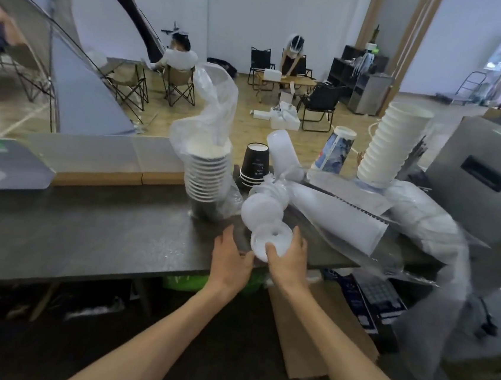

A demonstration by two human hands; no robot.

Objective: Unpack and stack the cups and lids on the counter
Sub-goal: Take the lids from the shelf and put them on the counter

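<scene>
Right hand (288, 257) fingers grip the lid stack (266, 219); left hand (231, 256) fingers pinch its wrap. Risk: the leaning stack may topple onto the bench (84, 234).

White lids (266, 219); black cups (255, 164) with white lettering; white ribbed cups (390, 145); dark grey counter (84, 234).

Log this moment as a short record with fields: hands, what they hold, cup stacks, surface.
left hand: left hand at the near edge of the counter, touching the lids beside the right hand
right hand: right hand grips the near end of the row of white plastic lids
bagged stack: white paper cups in a clear plastic bag, upright, bag open at top
black stack: black paper cups, upside down
tall stack: ribbed white paper cups, leaning, far right
surface: dark grey counter
</scene>
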